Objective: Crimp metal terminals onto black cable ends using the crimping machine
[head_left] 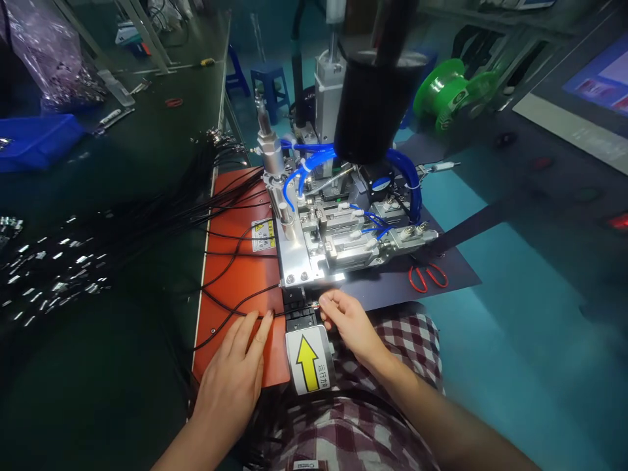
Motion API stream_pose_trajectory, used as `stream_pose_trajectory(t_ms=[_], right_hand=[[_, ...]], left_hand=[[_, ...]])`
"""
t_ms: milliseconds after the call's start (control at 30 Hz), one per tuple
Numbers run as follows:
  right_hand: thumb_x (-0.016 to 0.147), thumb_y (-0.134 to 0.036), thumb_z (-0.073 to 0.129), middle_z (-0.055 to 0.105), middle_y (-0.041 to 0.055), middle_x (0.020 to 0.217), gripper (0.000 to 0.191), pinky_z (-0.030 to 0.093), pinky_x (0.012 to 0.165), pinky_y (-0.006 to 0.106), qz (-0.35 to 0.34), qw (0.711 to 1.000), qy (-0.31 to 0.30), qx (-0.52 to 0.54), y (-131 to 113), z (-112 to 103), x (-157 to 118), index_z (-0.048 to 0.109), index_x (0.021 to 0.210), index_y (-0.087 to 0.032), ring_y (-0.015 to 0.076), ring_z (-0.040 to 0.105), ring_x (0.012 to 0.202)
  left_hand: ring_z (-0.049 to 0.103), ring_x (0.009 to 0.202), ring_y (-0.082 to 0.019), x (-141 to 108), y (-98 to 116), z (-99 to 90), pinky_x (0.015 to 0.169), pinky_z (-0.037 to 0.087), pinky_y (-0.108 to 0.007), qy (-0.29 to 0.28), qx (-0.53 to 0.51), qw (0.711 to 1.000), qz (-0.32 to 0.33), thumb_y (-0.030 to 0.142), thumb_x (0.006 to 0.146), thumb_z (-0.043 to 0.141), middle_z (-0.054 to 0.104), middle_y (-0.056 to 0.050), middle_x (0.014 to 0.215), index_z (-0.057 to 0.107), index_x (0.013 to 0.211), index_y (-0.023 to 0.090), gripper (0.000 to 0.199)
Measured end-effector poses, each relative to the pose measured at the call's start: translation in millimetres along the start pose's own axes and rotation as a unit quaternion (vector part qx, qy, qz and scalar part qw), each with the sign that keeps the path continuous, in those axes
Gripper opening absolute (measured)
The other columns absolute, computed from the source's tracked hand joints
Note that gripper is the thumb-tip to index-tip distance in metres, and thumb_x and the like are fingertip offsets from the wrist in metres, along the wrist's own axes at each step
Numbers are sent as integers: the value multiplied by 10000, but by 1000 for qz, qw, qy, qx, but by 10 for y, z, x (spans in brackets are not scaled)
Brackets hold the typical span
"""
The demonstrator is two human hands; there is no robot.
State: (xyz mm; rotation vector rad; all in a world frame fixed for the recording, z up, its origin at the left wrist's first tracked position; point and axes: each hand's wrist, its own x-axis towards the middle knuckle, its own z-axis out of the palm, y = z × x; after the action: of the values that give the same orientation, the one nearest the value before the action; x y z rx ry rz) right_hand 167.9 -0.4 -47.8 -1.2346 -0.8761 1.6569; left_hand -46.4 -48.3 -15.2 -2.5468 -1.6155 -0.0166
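The cable (280,314) is stretched between the hands: its tip (315,305) is pinched by the right hand (350,324); it is touched by the left hand (233,366), laid unclenched over the orange board (277,358).

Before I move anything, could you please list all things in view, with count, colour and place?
Table: one, dark green, left
Machine: one, mostly silver, centre
Tubes: several, blue, on machine
Cylinder: one, black, above machine
Cables: many, black, table to machine
Metal ends: many, silver, left
Board: one, orange, left of machine
Arrow label: one, white-yellow, machine front
Loops: two, red, right of machine
Spool: one, green, upper right
Screen: one, purplish, far right
Bag: one, clear, upper left
Tray: one, blue, left
Stool: at least one, blue, behind
Checked clothing: count unclear, maroon-white, lap
Left hand: one, bare, over board
Right hand: one, bare, pinching cable end
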Motion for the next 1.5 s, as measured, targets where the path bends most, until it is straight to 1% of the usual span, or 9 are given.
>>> stream_pose_trajectory(t_ms=[333,533,633,700,833,1000,1133,1267,1500], right_hand=[[796,-503,592,498,-34,610,343,335,525,238,-15,995,95,25,62,-287,-108,594,799,-160,105,435,523],[728,-524,655,495,-24,625,359,331,511,241,2,993,122,9,37,-307,-235,604,775,-172,117,416,534],[738,-504,656,501,-14,638,325,344,512,247,18,992,127,-13,-41,-369,-333,608,767,-184,131,427,550],[732,-499,662,502,-8,649,313,347,497,248,26,991,134,-13,-89,-415,-395,612,766,-192,137,429,551],[746,-509,645,504,-6,642,305,368,502,246,17,991,132,-22,-147,-422,-476,614,761,-206,141,429,558],[867,-490,513,528,-5,668,295,395,555,245,-20,998,29,-50,-230,-249,-575,615,854,-214,130,472,571],[903,-503,438,585,16,770,344,425,593,248,-51,997,-53,-17,-302,-102,-606,596,1009,-216,124,524,606],[836,-370,609,572,-18,685,172,420,564,222,-41,999,-10,-16,-351,-33,-604,588,856,-200,100,502,559],[861,-297,565,572,-13,678,106,430,537,232,-90,990,-4,-106,-419,-34,-695,609,822,-209,124,519,589]], left_hand=[[490,1148,-303,80,-16,-12,788,542,-369,-11,-42,999,-30,150,888,347,515,-137,1264,426,1351,179,471],[474,1185,-246,422,-255,-357,922,466,-359,-26,-175,983,-50,174,914,332,447,-125,1335,430,1320,176,418],[582,939,-153,170,-356,-649,812,479,-245,-131,-263,952,81,151,904,378,581,-56,1073,596,1044,215,267],[567,939,-200,-85,-359,-771,822,466,-304,-184,-198,948,167,130,852,474,602,-55,980,629,885,212,178],[582,871,-212,-288,-362,-837,811,464,-335,-155,-147,960,181,57,820,463,625,-88,897,631,837,171,203],[615,774,-129,-15,-394,-809,691,471,-214,30,-335,941,-25,147,902,455,655,-28,865,603,1043,208,213],[623,794,-148,29,-309,-565,709,475,-240,56,-301,952,-1,167,889,482,667,-36,887,602,1041,205,198],[609,774,-176,68,-112,-426,707,465,-296,79,-236,968,27,191,876,490,661,-49,881,602,1032,198,192],[569,770,-183,489,401,-731,689,462,-305,-81,-410,907,56,256,927,374,632,-55,861,578,1040,194,241]])
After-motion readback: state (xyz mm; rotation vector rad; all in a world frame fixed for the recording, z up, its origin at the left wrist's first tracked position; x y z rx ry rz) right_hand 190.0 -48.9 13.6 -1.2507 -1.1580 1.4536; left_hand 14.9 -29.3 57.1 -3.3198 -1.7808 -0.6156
